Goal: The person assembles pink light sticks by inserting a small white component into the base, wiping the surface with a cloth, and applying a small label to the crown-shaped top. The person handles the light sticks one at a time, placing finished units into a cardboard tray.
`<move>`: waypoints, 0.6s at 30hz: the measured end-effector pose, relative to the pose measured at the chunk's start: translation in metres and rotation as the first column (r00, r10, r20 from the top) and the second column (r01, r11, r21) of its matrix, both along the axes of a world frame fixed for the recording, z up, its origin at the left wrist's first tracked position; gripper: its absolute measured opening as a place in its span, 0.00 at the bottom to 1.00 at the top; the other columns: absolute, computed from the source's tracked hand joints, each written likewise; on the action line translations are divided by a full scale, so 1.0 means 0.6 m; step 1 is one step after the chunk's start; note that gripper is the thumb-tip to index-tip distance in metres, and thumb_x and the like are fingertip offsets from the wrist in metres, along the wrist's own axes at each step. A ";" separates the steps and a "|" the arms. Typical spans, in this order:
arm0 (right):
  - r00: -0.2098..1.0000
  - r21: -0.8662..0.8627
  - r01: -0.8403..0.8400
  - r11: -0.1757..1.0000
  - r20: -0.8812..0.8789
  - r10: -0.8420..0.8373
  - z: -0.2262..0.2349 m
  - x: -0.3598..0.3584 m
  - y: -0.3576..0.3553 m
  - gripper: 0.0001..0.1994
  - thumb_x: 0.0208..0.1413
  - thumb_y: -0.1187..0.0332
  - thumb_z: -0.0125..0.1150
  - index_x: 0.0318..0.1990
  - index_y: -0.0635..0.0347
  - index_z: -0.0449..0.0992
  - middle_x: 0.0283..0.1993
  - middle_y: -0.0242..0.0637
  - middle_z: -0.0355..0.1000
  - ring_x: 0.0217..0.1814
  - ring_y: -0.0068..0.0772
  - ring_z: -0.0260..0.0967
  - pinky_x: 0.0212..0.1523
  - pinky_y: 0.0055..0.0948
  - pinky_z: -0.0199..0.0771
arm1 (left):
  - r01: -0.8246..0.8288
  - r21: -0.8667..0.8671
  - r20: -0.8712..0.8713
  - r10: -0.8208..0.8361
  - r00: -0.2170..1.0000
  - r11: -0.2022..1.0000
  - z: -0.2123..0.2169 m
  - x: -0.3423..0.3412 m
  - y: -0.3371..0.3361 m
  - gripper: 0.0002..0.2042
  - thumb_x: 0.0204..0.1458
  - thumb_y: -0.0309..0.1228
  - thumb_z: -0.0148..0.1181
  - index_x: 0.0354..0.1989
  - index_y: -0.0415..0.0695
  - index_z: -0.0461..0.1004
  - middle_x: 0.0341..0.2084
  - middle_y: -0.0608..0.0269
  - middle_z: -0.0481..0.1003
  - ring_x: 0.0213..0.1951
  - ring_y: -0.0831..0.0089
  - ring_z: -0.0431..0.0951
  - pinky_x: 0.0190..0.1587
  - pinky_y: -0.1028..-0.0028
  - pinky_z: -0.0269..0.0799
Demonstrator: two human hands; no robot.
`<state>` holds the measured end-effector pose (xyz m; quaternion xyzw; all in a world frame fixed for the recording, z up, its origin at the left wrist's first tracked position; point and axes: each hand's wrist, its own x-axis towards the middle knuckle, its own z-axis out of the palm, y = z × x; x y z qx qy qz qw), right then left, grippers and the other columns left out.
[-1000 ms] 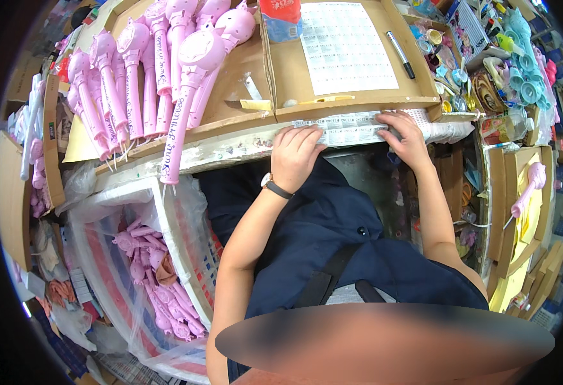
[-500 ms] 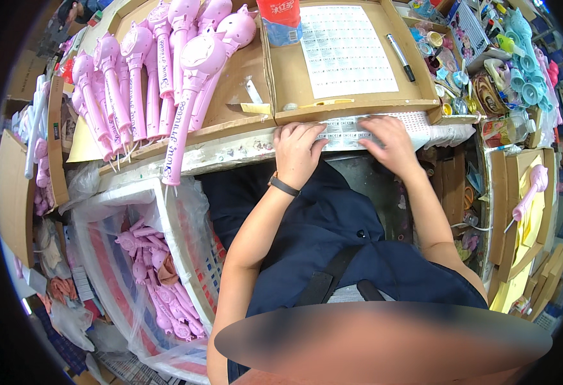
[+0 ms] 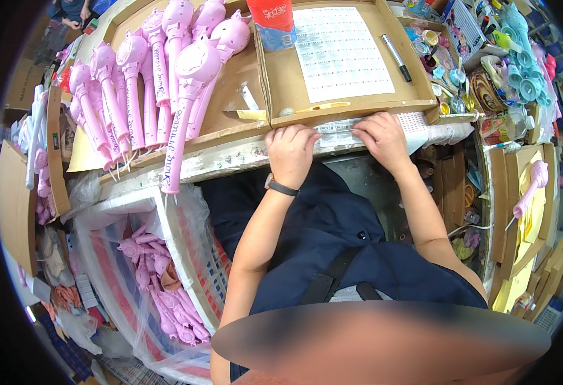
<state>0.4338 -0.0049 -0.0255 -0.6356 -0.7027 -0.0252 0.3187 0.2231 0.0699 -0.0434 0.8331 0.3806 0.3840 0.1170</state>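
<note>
A narrow strip of printed stickers [image 3: 337,136] lies along the table's front edge, just below the cardboard tray. My left hand [image 3: 290,154] grips its left end with the fingers curled over it. At the strip's right end my right hand [image 3: 384,140] pinches it, thumb and fingers bent inward. The fingers cover both ends of the strip. Beyond, in the tray, lies a white sheet [image 3: 344,58] with rows of small printed labels.
Pink wands [image 3: 195,70] are bunched in a cardboard box at the left. A black marker [image 3: 396,58] and a red-and-blue pouch [image 3: 272,24] sit in the tray [image 3: 358,110]. More pink parts [image 3: 166,289] fill a plastic-lined crate at lower left. Small containers [image 3: 451,77] crowd the right.
Both hands have shifted slightly; the left one has moved a little left and down. The strip now shows more glare between them. The whole view has tilted slightly.
</note>
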 end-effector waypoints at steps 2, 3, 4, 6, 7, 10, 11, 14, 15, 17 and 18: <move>1.000 -0.006 0.017 1.000 0.005 -0.017 0.005 0.021 -0.007 0.04 0.46 0.68 0.65 0.30 0.54 0.78 0.32 0.30 0.74 0.37 0.34 0.68 0.43 0.33 0.66 | 0.009 0.013 0.010 -0.009 1.000 1.000 0.000 -0.013 0.006 0.03 0.44 0.30 0.65 0.26 0.47 0.78 0.28 0.67 0.76 0.34 0.65 0.74 0.43 0.67 0.65; 1.000 -0.011 0.024 1.000 -0.011 -0.024 0.007 0.031 -0.011 0.04 0.45 0.69 0.65 0.30 0.56 0.78 0.32 0.31 0.74 0.38 0.35 0.69 0.43 0.33 0.66 | 0.010 0.001 0.025 -0.010 1.000 1.000 0.000 -0.019 0.009 0.03 0.44 0.30 0.65 0.26 0.47 0.78 0.28 0.67 0.75 0.35 0.65 0.74 0.40 0.67 0.66; 0.999 -0.016 0.032 0.999 -0.030 -0.033 0.009 0.039 -0.014 0.04 0.45 0.71 0.66 0.30 0.57 0.78 0.32 0.33 0.75 0.38 0.36 0.69 0.42 0.33 0.67 | 0.027 0.013 0.012 -0.027 1.000 1.000 -0.001 -0.023 0.012 0.03 0.44 0.30 0.65 0.27 0.46 0.77 0.28 0.67 0.75 0.34 0.65 0.74 0.40 0.67 0.67; 0.998 0.016 0.025 1.000 -0.060 -0.024 0.008 0.046 -0.019 0.06 0.44 0.74 0.66 0.32 0.60 0.78 0.32 0.35 0.75 0.38 0.38 0.69 0.41 0.33 0.68 | 0.047 0.028 -0.022 -0.046 0.999 0.999 0.000 -0.026 0.012 0.04 0.44 0.29 0.65 0.28 0.46 0.77 0.29 0.66 0.75 0.35 0.64 0.74 0.39 0.67 0.68; 0.998 0.007 0.028 1.000 -0.055 -0.027 0.006 0.047 -0.021 0.06 0.44 0.74 0.66 0.32 0.60 0.78 0.32 0.36 0.75 0.38 0.38 0.70 0.41 0.33 0.68 | 0.049 0.032 -0.043 -0.048 0.998 0.998 0.003 -0.028 0.011 0.04 0.44 0.28 0.65 0.29 0.45 0.77 0.30 0.65 0.75 0.35 0.63 0.74 0.40 0.66 0.68; 0.997 0.029 0.050 0.998 -0.065 -0.048 -0.002 0.040 -0.027 0.07 0.44 0.74 0.66 0.33 0.60 0.78 0.33 0.36 0.75 0.38 0.39 0.70 0.42 0.34 0.68 | 0.111 0.046 -0.039 -0.110 0.993 0.993 0.030 -0.043 0.007 0.07 0.43 0.25 0.65 0.32 0.44 0.76 0.33 0.62 0.75 0.37 0.61 0.75 0.42 0.65 0.69; 0.998 0.030 0.045 0.999 -0.053 -0.043 -0.005 0.037 -0.030 0.07 0.44 0.74 0.66 0.34 0.60 0.78 0.33 0.36 0.75 0.39 0.39 0.70 0.42 0.34 0.69 | 0.141 0.060 -0.026 -0.140 0.990 0.988 0.045 -0.054 0.007 0.08 0.43 0.24 0.65 0.33 0.44 0.76 0.34 0.61 0.75 0.38 0.60 0.75 0.43 0.65 0.69; 0.999 0.088 0.033 0.996 0.000 -0.033 -0.015 0.027 -0.040 0.09 0.44 0.75 0.65 0.36 0.59 0.78 0.35 0.35 0.75 0.39 0.38 0.70 0.42 0.34 0.69 | -0.081 0.220 -0.019 0.087 0.996 0.972 0.107 -0.131 0.021 0.12 0.42 0.24 0.66 0.38 0.42 0.75 0.37 0.58 0.76 0.43 0.58 0.74 0.48 0.62 0.67; 0.999 0.103 0.031 0.994 0.011 -0.032 -0.018 0.024 -0.043 0.09 0.45 0.75 0.65 0.37 0.58 0.78 0.35 0.34 0.75 0.39 0.38 0.70 0.42 0.34 0.69 | -0.219 0.224 -0.034 0.233 0.972 0.950 0.127 -0.162 0.034 0.13 0.45 0.26 0.65 0.41 0.42 0.74 0.39 0.56 0.75 0.44 0.56 0.73 0.48 0.61 0.66; 0.998 0.139 0.038 0.990 0.039 -0.044 -0.025 0.020 -0.049 0.11 0.44 0.76 0.65 0.39 0.58 0.78 0.37 0.34 0.75 0.40 0.38 0.70 0.43 0.35 0.69 | -0.427 0.373 -0.234 0.529 0.816 0.824 0.158 -0.224 0.059 0.16 0.51 0.34 0.62 0.45 0.39 0.73 0.41 0.52 0.74 0.43 0.53 0.73 0.45 0.61 0.68; 0.998 0.158 0.039 0.987 0.037 -0.046 -0.028 0.019 -0.050 0.12 0.44 0.75 0.66 0.40 0.59 0.78 0.39 0.35 0.75 0.41 0.39 0.71 0.44 0.34 0.69 | -0.456 0.322 -0.330 0.550 0.767 0.829 0.165 -0.249 0.070 0.17 0.51 0.36 0.61 0.46 0.39 0.72 0.42 0.51 0.74 0.42 0.52 0.74 0.44 0.61 0.69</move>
